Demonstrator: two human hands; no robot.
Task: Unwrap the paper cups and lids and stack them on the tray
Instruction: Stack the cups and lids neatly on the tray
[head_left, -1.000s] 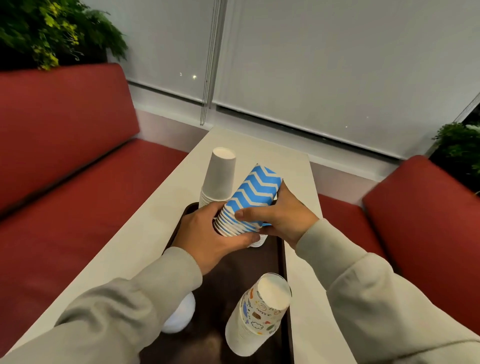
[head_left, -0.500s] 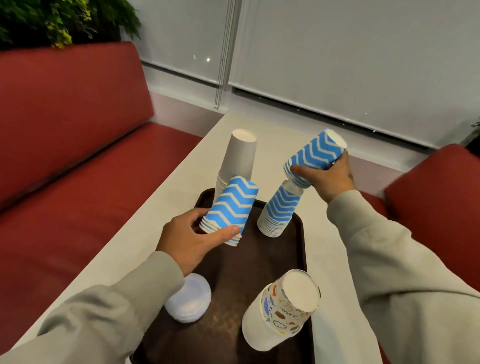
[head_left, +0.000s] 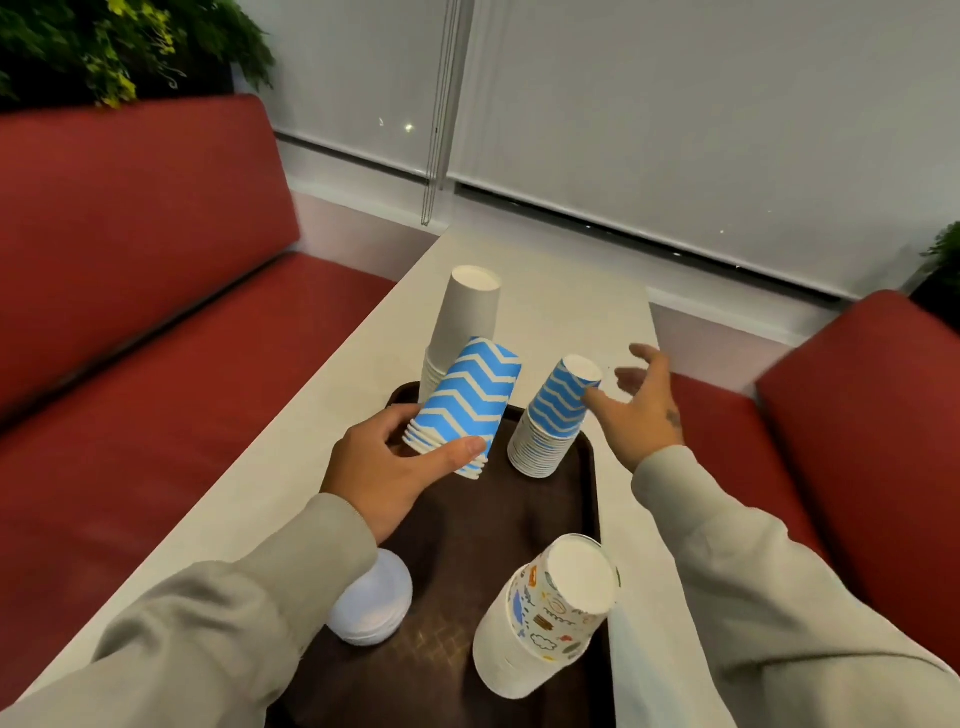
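A dark brown tray (head_left: 462, 582) lies on the pale table. My left hand (head_left: 384, 467) grips a short, tilted stack of blue zigzag cups (head_left: 467, 405) above the tray's far left. A taller upside-down stack of blue zigzag cups (head_left: 553, 421) stands on the tray's far right. My right hand (head_left: 636, 410) hovers just right of that stack, fingers spread, holding nothing. A plain white cup stack (head_left: 465, 322) stands upside down at the tray's far edge. A cartoon-print cup stack (head_left: 550, 613) stands at the near right, and white lids (head_left: 371, 600) sit at the near left.
The pale table (head_left: 545, 291) is narrow and runs toward a window with a drawn blind. Red bench seats (head_left: 156, 338) flank it on both sides, the right one (head_left: 857, 441) close to my right arm. Plants sit at the upper left and far right.
My right hand set its blue cups onto the stack on the tray and let go, fingers now spread. My left hand still holds its short blue stack.
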